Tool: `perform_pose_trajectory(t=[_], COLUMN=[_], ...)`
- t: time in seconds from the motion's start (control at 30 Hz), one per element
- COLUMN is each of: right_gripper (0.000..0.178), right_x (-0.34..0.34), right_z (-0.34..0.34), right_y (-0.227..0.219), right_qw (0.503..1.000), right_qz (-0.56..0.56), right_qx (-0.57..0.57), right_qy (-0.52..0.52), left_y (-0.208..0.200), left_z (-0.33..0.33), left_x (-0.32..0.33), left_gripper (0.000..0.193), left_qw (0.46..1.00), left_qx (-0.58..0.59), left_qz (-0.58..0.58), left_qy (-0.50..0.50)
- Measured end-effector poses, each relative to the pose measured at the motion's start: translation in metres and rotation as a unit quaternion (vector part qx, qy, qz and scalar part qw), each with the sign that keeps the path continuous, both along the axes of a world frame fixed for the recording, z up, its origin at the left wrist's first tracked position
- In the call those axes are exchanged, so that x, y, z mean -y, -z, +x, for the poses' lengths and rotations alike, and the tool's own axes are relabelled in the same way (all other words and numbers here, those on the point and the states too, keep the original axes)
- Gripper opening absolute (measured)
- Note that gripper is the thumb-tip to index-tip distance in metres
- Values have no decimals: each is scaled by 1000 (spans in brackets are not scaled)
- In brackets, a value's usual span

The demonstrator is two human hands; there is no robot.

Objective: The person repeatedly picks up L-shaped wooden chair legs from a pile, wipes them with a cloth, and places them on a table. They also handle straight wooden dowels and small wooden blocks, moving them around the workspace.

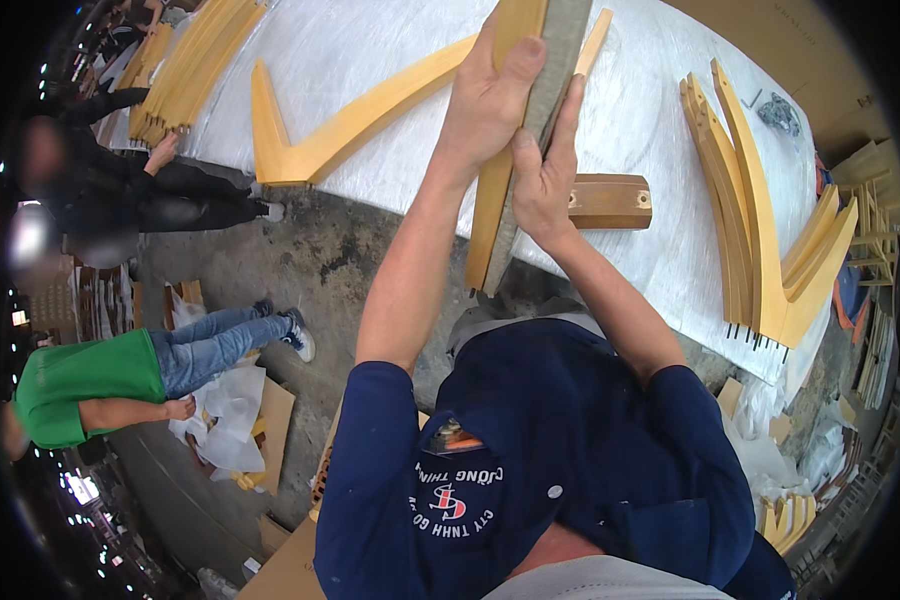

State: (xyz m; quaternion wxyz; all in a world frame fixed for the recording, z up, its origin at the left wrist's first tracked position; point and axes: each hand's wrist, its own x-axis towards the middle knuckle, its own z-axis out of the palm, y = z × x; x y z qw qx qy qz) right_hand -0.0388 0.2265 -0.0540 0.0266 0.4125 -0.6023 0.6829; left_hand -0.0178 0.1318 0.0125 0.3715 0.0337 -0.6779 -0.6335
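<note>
My left hand [490,100] is closed round a long pale wooden furniture part [492,205], held above the near edge of a table [660,45] covered in clear plastic film. A grey strip [562,50] runs along the part's right side; I cannot tell its material. My right hand [546,185] grips the strip and part from the right, thumb on the near face. Beyond its fingertips shows a pale wooden tip [597,40]. A brown wooden block [618,202] with holes lies beside my right wrist. Left of my hands rests an angled wooden frame part [355,125].
Several angled wooden parts [760,230] with dark pins stand together at the table's right. A hex key [753,100] lies near a small plastic bag [778,115]. At left, a person in black [100,190] reaches toward stacked wooden parts [195,60]; another wears green [95,385].
</note>
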Motion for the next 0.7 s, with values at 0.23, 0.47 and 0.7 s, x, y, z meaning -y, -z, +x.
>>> perform_pose_trajectory(t=[0.23,0.47,0.7], right_gripper=[78,69,59], right_x=[-5,-22,-124], right_z=[2,2,-87], right_y=[0,-4,0], right_qw=[998,993,970], right_qz=[-4,13,1], right_qx=[19,28,217], right_qy=[56,110,107], left_y=[-4,0,6], left_z=[-7,-3,15], left_x=[-8,-7,15], left_gripper=[55,49,45], left_qw=[999,1000,993], left_qx=[-17,30,110], left_qz=[-43,-6,-28], left_qy=[19,-4,-40])
